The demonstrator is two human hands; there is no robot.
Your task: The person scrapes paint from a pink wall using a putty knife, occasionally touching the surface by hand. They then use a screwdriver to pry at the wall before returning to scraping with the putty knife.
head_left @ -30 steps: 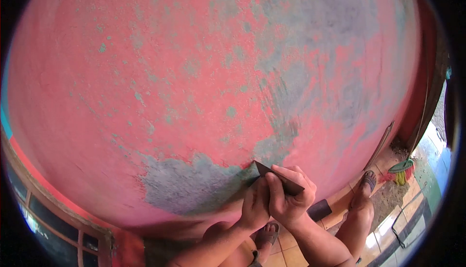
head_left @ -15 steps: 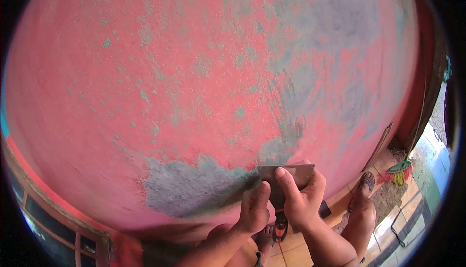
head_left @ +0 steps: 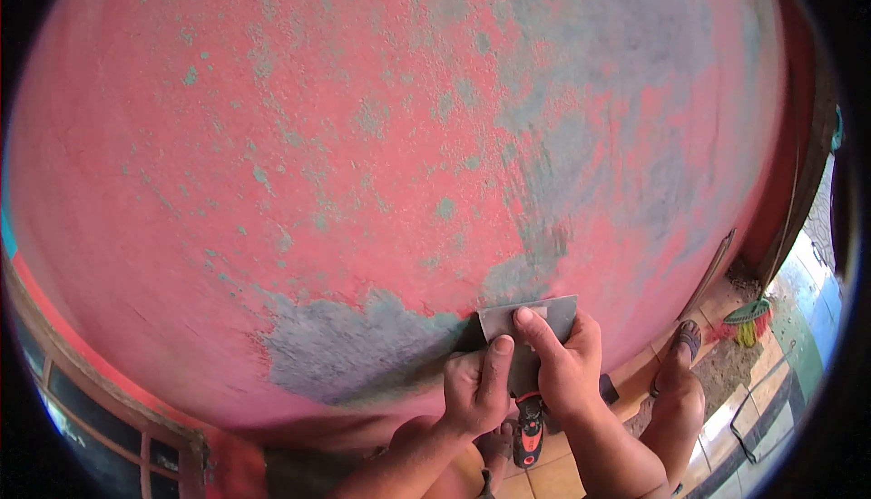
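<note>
Both my hands grip a wide-bladed scraper (head_left: 497,321), its metal edge up against the lower part of a pink painted wall (head_left: 381,236). My right hand (head_left: 569,365) is closed around the blade's right side, thumb pressed on its face. On the other side, my left hand (head_left: 474,388) is closed at the blade's left edge, thumb pointing up. Below them hangs the scraper's black and orange handle (head_left: 529,435). Just left of the blade is a bare grey patch (head_left: 354,349) with ragged paint edges.
A green broom head (head_left: 748,313) with red and yellow bristles lies on the tiled floor at right, near scattered debris (head_left: 730,365) and a dark cable (head_left: 746,422). A wooden window frame (head_left: 100,408) is at lower left. My sandalled foot (head_left: 685,345) stands near the wall.
The scraper has shifted slightly up and left and its blade has tilted, its right end rising. More of the handle shows below my hands. Both hands keep their grip.
</note>
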